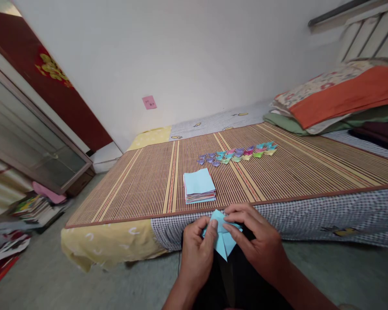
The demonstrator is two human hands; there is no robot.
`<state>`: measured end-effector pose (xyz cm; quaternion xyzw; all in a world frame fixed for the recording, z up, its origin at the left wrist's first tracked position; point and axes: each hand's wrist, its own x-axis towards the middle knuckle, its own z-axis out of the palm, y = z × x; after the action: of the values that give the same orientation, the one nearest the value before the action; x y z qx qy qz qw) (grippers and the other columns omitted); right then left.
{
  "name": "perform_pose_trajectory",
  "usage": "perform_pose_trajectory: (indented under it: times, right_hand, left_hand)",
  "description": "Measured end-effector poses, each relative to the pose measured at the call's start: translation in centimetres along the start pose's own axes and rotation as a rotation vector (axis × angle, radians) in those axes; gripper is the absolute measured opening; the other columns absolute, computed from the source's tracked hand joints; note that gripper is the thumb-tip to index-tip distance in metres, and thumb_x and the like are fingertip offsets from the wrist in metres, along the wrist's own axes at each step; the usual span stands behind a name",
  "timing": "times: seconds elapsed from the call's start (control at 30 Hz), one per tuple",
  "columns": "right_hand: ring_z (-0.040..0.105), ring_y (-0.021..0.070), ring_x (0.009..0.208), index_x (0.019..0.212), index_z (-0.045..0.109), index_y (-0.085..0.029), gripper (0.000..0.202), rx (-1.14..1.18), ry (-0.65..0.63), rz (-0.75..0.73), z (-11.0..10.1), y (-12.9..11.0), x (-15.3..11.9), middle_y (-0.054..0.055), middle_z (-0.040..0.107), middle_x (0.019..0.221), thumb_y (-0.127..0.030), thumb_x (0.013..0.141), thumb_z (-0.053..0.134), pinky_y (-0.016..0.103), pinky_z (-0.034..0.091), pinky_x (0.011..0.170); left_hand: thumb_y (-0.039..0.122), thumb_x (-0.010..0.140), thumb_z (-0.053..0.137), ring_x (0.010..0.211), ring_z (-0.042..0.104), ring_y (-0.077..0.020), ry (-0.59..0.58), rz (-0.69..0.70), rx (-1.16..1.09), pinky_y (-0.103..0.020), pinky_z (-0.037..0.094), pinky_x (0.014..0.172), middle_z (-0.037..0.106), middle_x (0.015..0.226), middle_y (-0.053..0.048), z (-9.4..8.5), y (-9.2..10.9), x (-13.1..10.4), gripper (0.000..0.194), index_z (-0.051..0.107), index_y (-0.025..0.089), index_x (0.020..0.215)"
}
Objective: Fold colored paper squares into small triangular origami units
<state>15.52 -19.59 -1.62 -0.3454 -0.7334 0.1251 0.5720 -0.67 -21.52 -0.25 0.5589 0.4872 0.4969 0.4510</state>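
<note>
A light blue sheet of origami paper (224, 243), partly folded to a point at its lower end, is held over my lap. My left hand (198, 249) grips its left side, thumb lying on top. On the right side, the fingers and thumb of my right hand (257, 241) pinch the paper near a folded flap. Just beyond my hands, a stack of square paper (199, 183) with a light blue sheet on top sits on the striped mat. Farther back, several small folded paper pieces (237, 154) in purple, blue, pink, green and yellow stand in rows.
The striped mat (142, 185) covers a bed with checked and yellow cloth hanging over its edge. Folded bedding and a pillow (345, 94) lie at the right. A pink note (149, 102) is on the wall. Books (30, 209) are piled on the floor at left.
</note>
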Motion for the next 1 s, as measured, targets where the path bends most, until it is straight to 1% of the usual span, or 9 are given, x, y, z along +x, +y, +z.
perform_pose_trajectory:
  times: [0.1,0.27,0.4,0.53,0.63,0.7,0.77,0.93,1.0]
  right_hand:
    - [0.070,0.0201,0.099,0.100,0.064,-0.025,0.013,0.048,-0.017,0.031,-0.2,-0.3,0.2,0.005,0.069,0.102,-0.012,0.096,0.064,0.032,0.056,0.088]
    - [0.070,0.0198,0.098,0.092,0.062,-0.025,0.012,0.089,-0.046,0.070,-0.4,-0.4,0.4,0.004,0.070,0.101,-0.013,0.095,0.065,0.030,0.055,0.087]
    - [0.070,0.0204,0.100,0.096,0.062,-0.025,0.012,0.125,-0.091,0.081,-0.8,-0.2,0.4,0.004,0.070,0.102,-0.014,0.094,0.067,0.030,0.055,0.088]
    - [0.070,0.0201,0.098,0.088,0.062,-0.024,0.012,0.158,-0.147,0.141,-1.1,-0.4,0.6,0.004,0.070,0.101,-0.015,0.093,0.066,0.030,0.053,0.087]
    - [0.067,0.0183,0.087,0.082,0.060,-0.023,0.015,0.187,-0.166,0.183,-1.1,-0.6,0.8,0.003,0.067,0.092,-0.016,0.094,0.063,0.028,0.051,0.077]
    - [0.063,0.0161,0.076,0.081,0.058,-0.023,0.016,0.200,-0.167,0.213,-0.9,-0.8,0.8,0.001,0.064,0.084,-0.018,0.096,0.062,0.027,0.048,0.068]
    - [0.057,0.0145,0.069,0.080,0.057,-0.023,0.017,0.203,-0.167,0.240,-0.8,-0.9,0.6,-0.001,0.060,0.078,-0.019,0.097,0.061,0.026,0.044,0.062]
    - [0.055,0.0138,0.067,0.079,0.056,-0.022,0.020,0.228,-0.163,0.285,-0.7,-1.0,0.4,-0.002,0.059,0.076,-0.022,0.098,0.061,0.026,0.044,0.062]
    - [0.055,0.0138,0.066,0.077,0.057,-0.022,0.020,0.221,-0.163,0.296,-0.8,-1.1,0.4,-0.002,0.059,0.075,-0.024,0.097,0.061,0.026,0.044,0.061]
  left_hand:
    - [0.050,0.096,0.061,0.059,0.037,-0.0128,-0.020,-0.006,0.022,-0.024,0.032,0.054,0.046,0.065,0.002,0.0,0.3,0.0,0.040,0.063,0.017,0.074]
    - [0.042,0.097,0.061,0.060,0.038,-0.0135,-0.047,0.062,0.153,-0.025,0.031,0.057,0.046,0.062,0.001,-0.3,0.7,-0.1,0.039,0.062,0.017,0.067]
    - [0.041,0.098,0.059,0.061,0.039,-0.0137,-0.059,0.066,0.160,-0.025,0.032,0.058,0.047,0.064,0.001,-0.6,0.5,0.0,0.037,0.062,0.018,0.069]
    - [0.041,0.099,0.058,0.061,0.040,-0.0137,-0.079,0.082,0.210,-0.025,0.032,0.058,0.047,0.064,0.001,-0.9,0.4,0.1,0.037,0.062,0.018,0.070]
    - [0.038,0.100,0.056,0.062,0.042,-0.0138,-0.129,0.129,0.274,-0.025,0.032,0.060,0.048,0.065,0.002,-1.1,0.8,0.1,0.036,0.061,0.018,0.071]
    - [0.036,0.101,0.055,0.062,0.042,-0.0135,-0.155,0.157,0.302,-0.025,0.032,0.060,0.046,0.065,0.002,-1.2,1.0,0.2,0.036,0.058,0.018,0.070]
    - [0.035,0.101,0.054,0.063,0.042,-0.0131,-0.167,0.173,0.306,-0.025,0.032,0.060,0.044,0.065,0.003,-1.3,1.2,0.2,0.036,0.056,0.018,0.070]
    - [0.036,0.103,0.051,0.063,0.041,-0.0126,-0.200,0.187,0.278,-0.025,0.032,0.060,0.045,0.066,0.003,-1.4,1.3,0.1,0.037,0.054,0.018,0.071]
    - [0.037,0.102,0.053,0.063,0.041,-0.0125,-0.205,0.182,0.273,-0.025,0.032,0.060,0.044,0.066,0.003,-1.4,1.3,0.0,0.037,0.053,0.018,0.071]
